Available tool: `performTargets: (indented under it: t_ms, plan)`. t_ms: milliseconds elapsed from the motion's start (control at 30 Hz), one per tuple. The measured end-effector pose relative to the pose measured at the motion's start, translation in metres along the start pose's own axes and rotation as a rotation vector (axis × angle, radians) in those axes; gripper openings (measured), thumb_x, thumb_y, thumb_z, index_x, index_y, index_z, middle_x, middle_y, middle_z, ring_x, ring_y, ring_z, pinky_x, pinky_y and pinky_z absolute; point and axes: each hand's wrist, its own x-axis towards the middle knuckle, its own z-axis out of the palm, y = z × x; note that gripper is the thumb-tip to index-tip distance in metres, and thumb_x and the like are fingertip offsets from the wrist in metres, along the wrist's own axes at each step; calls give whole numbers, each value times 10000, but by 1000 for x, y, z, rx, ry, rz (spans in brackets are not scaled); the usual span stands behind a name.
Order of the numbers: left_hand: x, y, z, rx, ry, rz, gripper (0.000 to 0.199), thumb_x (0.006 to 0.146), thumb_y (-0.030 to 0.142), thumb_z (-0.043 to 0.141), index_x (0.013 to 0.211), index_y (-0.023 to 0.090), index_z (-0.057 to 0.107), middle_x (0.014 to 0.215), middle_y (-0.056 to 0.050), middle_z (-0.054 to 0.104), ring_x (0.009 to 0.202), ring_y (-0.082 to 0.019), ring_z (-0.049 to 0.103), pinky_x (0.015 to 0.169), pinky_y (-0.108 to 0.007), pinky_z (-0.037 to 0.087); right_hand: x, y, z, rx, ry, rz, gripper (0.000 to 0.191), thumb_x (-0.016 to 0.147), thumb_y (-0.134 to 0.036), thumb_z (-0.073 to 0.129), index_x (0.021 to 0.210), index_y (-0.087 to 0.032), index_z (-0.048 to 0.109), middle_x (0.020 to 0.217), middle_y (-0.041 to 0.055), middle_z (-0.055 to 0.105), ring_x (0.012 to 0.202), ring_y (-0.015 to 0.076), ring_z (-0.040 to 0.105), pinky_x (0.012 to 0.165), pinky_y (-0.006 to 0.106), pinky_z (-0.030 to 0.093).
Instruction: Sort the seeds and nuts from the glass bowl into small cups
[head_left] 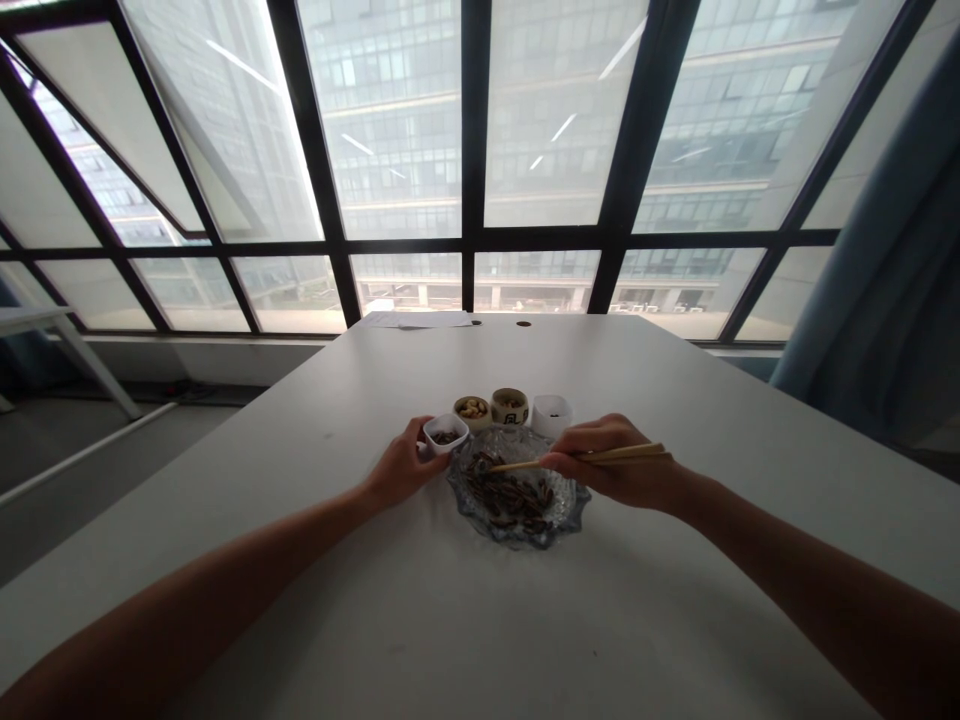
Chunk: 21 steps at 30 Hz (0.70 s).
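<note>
My left hand (pixel 406 463) is closed around a small white cup (pixel 433 440) that is tilted a little and has dark seeds (pixel 445 437) inside. Between my right hand's fingers (pixel 615 462) is a pair of chopsticks (pixel 626 454), their tips down among the dark striped seeds, apparently sunflower seeds (pixel 517 500), in a clear scalloped glass bowl (pixel 574 520). The white cup is beside the bowl's left rim. Whether the tips grip a seed is too small to tell.
Behind the bowl stand a cup of pale nuts (pixel 472 409), a beige cup with a dark character (pixel 510 408) and another white cup (pixel 553 415). Papers (pixel 420 320) lie at the far edge of the white table (pixel 360 630). A blue curtain (pixel 877 270) hangs at the right.
</note>
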Motion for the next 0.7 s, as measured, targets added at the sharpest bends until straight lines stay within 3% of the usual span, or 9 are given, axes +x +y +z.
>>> performTargets:
  t_ms: [200, 700]
  plan:
    - [-1, 2, 0, 4, -8, -26, 629, 741, 464, 698, 1260, 167, 506, 1003, -85, 679, 769, -181, 655, 687, -288, 511, -1, 2, -7, 33, 73, 57, 401, 961, -430, 556, 680, -163, 660, 480, -8, 569, 399, 78, 457, 408, 198, 364]
    - [-1, -1, 0, 7, 14, -4, 611, 747, 451, 705, 1257, 181, 504, 1004, -68, 671, 767, -165, 647, 686, -273, 515, 0, 0, 0, -6, -38, -24, 355, 969, -390, 565, 718, -165, 675, 554, -1, 606, 444, 73, 486, 440, 196, 369]
